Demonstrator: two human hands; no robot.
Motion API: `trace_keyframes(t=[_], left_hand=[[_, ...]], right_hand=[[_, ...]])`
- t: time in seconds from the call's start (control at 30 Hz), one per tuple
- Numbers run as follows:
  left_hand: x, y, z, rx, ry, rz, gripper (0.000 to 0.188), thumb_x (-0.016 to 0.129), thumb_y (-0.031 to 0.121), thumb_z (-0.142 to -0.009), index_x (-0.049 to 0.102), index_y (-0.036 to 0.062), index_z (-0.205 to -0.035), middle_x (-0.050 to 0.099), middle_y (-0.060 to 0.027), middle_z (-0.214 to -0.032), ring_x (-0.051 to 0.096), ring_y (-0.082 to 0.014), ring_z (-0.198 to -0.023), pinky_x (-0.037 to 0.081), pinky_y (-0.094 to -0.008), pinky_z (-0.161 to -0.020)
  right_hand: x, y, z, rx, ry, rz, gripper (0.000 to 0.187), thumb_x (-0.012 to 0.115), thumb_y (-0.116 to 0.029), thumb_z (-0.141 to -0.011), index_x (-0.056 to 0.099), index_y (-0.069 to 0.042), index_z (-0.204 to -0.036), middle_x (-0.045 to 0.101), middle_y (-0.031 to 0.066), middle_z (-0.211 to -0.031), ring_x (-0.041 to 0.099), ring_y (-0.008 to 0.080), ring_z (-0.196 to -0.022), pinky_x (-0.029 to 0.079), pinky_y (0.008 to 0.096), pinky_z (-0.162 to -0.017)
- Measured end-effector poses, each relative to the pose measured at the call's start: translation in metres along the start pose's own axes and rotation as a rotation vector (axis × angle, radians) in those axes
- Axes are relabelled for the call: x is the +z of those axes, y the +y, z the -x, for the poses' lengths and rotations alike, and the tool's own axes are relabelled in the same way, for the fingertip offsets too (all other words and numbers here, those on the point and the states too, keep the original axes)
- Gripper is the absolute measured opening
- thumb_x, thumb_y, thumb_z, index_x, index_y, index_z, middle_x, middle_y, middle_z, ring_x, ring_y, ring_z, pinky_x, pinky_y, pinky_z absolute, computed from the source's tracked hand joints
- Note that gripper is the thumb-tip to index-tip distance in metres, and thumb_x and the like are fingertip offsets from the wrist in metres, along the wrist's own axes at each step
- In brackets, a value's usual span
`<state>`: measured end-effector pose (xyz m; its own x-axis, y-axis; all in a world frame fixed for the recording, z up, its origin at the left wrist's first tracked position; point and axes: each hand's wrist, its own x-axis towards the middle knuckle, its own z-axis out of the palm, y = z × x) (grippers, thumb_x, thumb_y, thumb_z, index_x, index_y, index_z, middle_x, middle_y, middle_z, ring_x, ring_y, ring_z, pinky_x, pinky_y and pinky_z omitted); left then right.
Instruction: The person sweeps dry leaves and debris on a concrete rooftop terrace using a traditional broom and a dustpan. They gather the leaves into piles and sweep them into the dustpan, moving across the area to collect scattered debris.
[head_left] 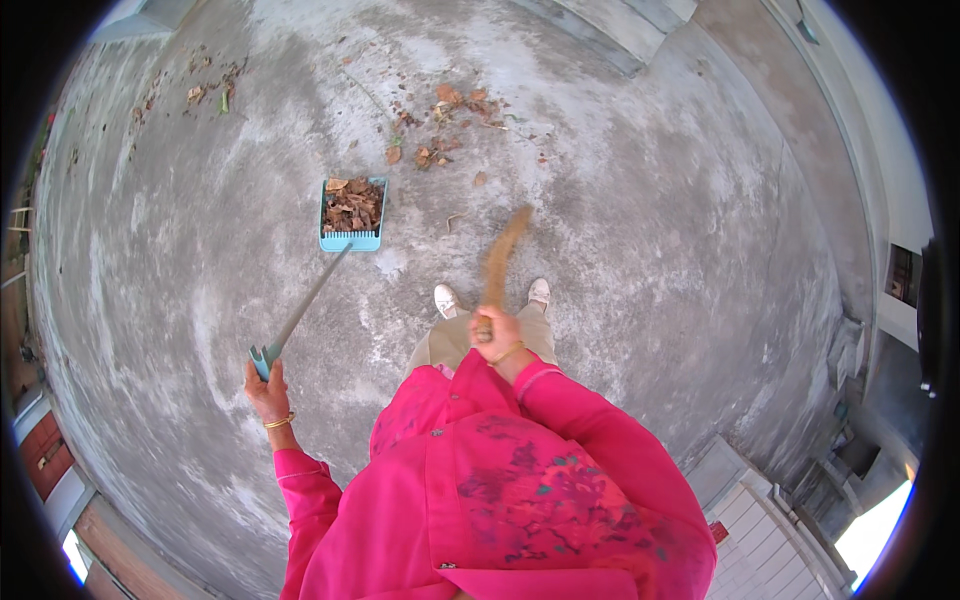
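Observation:
My left hand (268, 390) is closed round the top of the long handle of a light-blue dustpan (366, 242), out to my left. The pan rests on the concrete, filled with a heap of dry brown leaves (352, 205). In front of my waist, my right hand (495, 332) grips the handle end of a straw broom (503, 258). Its tan bristles point forward and slightly right, smeared by motion. Whether the broom's tip touches the ground I cannot tell. Ahead of it lie loose brown leaves (450, 97) and a small curled twig (453, 221).
More leaf litter (200, 92) is scattered at the far left of the grey concrete floor (640, 210). A low concrete ledge (625, 35) stands at the far right, and a wall (850, 110) runs down the right side. My white shoes (540, 291) stand just beyond my hands.

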<state>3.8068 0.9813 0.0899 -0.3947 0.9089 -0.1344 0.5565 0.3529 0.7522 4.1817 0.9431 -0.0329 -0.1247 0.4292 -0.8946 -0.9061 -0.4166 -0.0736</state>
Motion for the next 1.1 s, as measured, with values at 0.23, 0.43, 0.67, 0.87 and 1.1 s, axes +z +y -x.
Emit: trace_keyframes(t=[0.23, 0.43, 0.67, 0.87, 1.1], left_hand=[[-0.02, -0.013, 0.003, -0.02, 0.029, -0.051, 0.011, 0.062, 0.01, -0.078, 0.052, 0.0049, -0.076, 0.044, 0.0026, -0.052, 0.04, -0.0047, -0.041, 0.032, -0.022, -0.037], [-0.03, -0.023, 0.004, -0.017, 0.055, -0.015, 0.012, 0.062, 0.011, -0.078, 0.052, 0.0054, -0.075, 0.044, 0.0024, -0.052, 0.041, -0.0048, -0.042, 0.034, -0.022, -0.039], [-0.042, -0.033, 0.0, -0.072, 0.122, -0.006, 0.011, 0.061, 0.01, -0.077, 0.052, 0.0045, -0.075, 0.044, 0.0019, -0.053, 0.041, -0.0056, -0.042, 0.033, -0.0222, -0.038], [-0.045, -0.03, -0.002, -0.062, 0.141, 0.007, 0.01, 0.061, 0.009, -0.078, 0.053, 0.0038, -0.078, 0.044, 0.0023, -0.053, 0.042, -0.0048, -0.042, 0.033, -0.0217, -0.038], [-0.045, -0.022, -0.002, -0.052, 0.149, -0.001, 0.009, 0.062, 0.009, -0.078, 0.054, 0.0038, -0.079, 0.045, 0.0025, -0.053, 0.042, -0.0045, -0.043, 0.033, -0.0212, -0.038]], right_hand=[[0.094, 0.006, -0.071, -0.085, -0.295, 0.033, 0.014, 0.06, -0.006, -0.071, 0.049, -0.001, -0.079, 0.053, 0.0099, -0.063, 0.053, 0.0187, -0.053, 0.041, 0.0282, -0.042], [0.044, -0.007, -0.025, -0.318, -0.097, 0.576, 0.047, 0.06, 0.001, -0.068, 0.047, -0.005, -0.112, 0.049, 0.0066, -0.06, 0.051, 0.0165, -0.046, 0.037, 0.0275, -0.033], [-0.005, -0.018, 0.041, 0.046, -0.119, 0.775, 0.072, 0.055, 0.002, -0.072, 0.022, -0.006, -0.135, 0.05, 0.0068, -0.062, 0.048, 0.0138, -0.039, 0.032, 0.027, -0.028], [0.027, -0.031, 0.004, 0.231, -0.1, 0.878, 0.047, 0.056, -0.004, -0.074, 0.04, 0.007, -0.117, 0.054, 0.0077, -0.062, 0.051, 0.0131, -0.042, 0.034, 0.026, -0.028], [0.083, -0.05, -0.05, -0.085, -0.165, 1.21, 0.032, 0.057, -0.005, -0.071, 0.052, 0.0, -0.102, 0.051, 0.0059, -0.056, 0.05, 0.0123, -0.04, 0.03, 0.0263, -0.029]])
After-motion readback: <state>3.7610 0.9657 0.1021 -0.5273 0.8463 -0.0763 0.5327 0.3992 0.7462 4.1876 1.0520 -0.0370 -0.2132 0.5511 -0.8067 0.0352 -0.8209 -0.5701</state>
